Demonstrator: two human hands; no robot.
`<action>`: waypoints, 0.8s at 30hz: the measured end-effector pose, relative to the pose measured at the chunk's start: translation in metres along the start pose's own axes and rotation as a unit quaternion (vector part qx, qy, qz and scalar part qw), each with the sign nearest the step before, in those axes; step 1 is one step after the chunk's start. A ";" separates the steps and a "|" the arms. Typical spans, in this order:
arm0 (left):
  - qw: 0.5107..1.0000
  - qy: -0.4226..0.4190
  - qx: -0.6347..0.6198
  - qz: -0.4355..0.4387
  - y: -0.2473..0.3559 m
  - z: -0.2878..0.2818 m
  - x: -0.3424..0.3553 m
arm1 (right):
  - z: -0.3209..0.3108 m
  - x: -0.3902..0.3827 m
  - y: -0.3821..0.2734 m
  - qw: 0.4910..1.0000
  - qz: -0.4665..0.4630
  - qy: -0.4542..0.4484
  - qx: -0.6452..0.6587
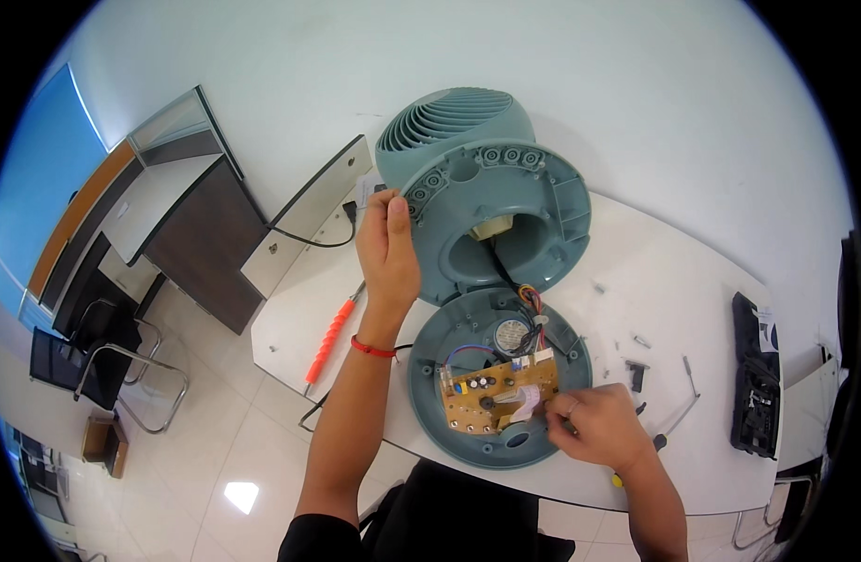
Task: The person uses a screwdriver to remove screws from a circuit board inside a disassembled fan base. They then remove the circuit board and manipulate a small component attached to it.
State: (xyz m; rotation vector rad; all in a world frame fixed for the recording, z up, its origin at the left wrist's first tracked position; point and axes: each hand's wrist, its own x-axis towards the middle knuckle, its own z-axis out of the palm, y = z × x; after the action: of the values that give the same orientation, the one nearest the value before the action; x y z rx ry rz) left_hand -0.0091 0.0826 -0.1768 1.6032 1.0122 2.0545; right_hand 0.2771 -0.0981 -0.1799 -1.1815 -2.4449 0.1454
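Your left hand (387,245) grips the fan housing (487,187) rim toward the table's (693,309) far edge, while your right hand (594,426) pinches at the circuit board (491,389) at the near edge.

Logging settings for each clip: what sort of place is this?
Probably an office used as a repair bench: a white table bearing an opened teal fan housing, an orange-handled screwdriver, with office chairs and desks nearby.

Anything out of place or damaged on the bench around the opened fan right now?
Nothing looks damaged. The teal fan housing is tipped up off its round base, held by the left hand, joined only by coloured wires. Small screws lie scattered loose on the white table, right of the base.
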 end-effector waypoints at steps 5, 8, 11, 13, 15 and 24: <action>1.000 0.004 -0.021 0.001 -0.002 0.002 0.001 | 0.001 -0.001 0.001 0.996 0.017 0.084 -0.022; 1.000 0.007 -0.022 0.001 -0.003 0.000 0.001 | 0.003 0.000 0.003 0.994 0.009 0.105 -0.023; 1.000 0.007 -0.022 -0.004 -0.003 -0.002 0.001 | 0.004 -0.001 0.003 0.992 0.015 0.122 -0.010; 0.999 0.005 -0.030 -0.009 -0.004 0.000 0.001 | 0.000 -0.002 0.002 0.993 0.030 0.117 -0.012; 0.999 0.006 -0.031 -0.013 -0.004 0.000 0.001 | 0.001 -0.001 0.003 0.992 0.029 0.118 -0.023; 0.999 0.009 -0.033 -0.012 -0.004 -0.001 0.001 | 0.003 0.000 0.002 0.993 0.022 0.111 -0.036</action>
State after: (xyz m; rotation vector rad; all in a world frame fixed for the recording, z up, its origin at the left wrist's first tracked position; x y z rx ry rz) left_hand -0.0111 0.0850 -0.1791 1.5369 0.9553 2.0678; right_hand 0.2774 -0.0960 -0.1829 -1.2139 -2.2482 -0.0598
